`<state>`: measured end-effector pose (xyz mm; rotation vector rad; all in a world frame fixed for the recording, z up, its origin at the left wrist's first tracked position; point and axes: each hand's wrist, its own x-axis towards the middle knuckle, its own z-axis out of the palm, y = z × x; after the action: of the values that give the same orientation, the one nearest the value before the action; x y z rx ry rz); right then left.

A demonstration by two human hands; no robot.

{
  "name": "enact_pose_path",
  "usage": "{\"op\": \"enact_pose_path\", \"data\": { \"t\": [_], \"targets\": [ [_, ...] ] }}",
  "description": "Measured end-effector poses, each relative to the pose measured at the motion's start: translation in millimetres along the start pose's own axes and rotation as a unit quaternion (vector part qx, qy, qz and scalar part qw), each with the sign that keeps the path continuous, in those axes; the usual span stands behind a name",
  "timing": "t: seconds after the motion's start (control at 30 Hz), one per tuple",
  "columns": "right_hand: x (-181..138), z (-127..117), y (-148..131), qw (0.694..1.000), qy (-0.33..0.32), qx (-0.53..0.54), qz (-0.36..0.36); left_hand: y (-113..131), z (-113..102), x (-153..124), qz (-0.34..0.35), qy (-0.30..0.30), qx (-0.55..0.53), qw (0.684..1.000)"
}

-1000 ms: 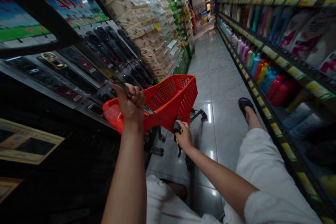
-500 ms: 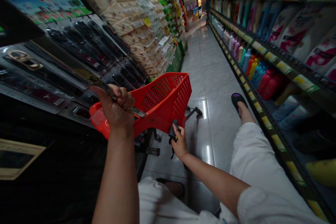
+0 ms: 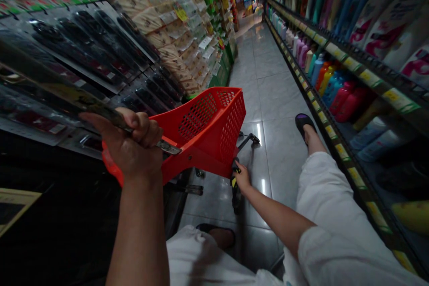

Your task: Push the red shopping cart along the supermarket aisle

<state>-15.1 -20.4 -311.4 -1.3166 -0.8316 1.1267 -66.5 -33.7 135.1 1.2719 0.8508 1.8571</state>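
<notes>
My left hand (image 3: 139,147) is closed around a long, flat strip (image 3: 97,107) that runs diagonally from the upper left. Its pale tip sticks out past my fingers, over the near rim of a red plastic shopping cart (image 3: 201,147). What kind of thing the strip is, I cannot make out. Beside the cart's outer wall, my right hand (image 3: 244,178) grips a small black object (image 3: 234,182) with a yellow mark; dark parts hang below it. Fingers and dim light partly hide that object.
Packaged goods (image 3: 100,40) hang on the left rack, with stacked tan packs (image 3: 157,22) beyond. A long shelf (image 3: 351,67) of bottles lines the right. Grey floor tiles (image 3: 275,98) run between. A sandalled foot (image 3: 306,125) rests near the right shelf.
In the picture, my left hand and the strip have shifted left and slightly down. My right hand and the black object have moved right along the cart's side. The view has also shifted slightly.
</notes>
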Motion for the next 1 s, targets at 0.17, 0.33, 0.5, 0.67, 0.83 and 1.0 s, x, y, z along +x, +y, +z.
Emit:
{"op": "enact_pose_path", "data": {
  "t": [0.17, 0.33, 0.5, 0.67, 0.83, 1.0],
  "targets": [
    [59.4, 6.9, -35.2, 0.999, 0.03, 0.025, 0.005, 1.5, -0.2, -0.4, -0.002, 0.0, 0.003, 1.0],
    [38.6, 0.3, -23.9, 1.0, -0.011, 0.019, 0.016, 2.1, 2.9, 1.7, -0.004, 0.002, 0.0, 1.0],
    [34.0, -0.9, -13.4, 0.998, -0.032, 0.026, 0.055, 1.9, 4.4, 1.6, -0.014, 0.019, -0.013, 1.0],
    [71.8, 6.0, -39.3, 0.999, 0.0, 0.03, 0.03, 0.6, 3.3, 2.3, -0.01, 0.017, -0.019, 1.0],
    [40.2, -0.4, -28.6, 0.996, -0.019, 0.033, 0.084, -0.7, -0.1, 1.9, 0.002, -0.008, -0.004, 1.0],
    [35.3, -3.5, -23.7, 0.994, -0.032, 0.05, 0.091, -0.8, 0.3, 1.1, -0.001, 0.007, -0.021, 1.0]
  ]
}}
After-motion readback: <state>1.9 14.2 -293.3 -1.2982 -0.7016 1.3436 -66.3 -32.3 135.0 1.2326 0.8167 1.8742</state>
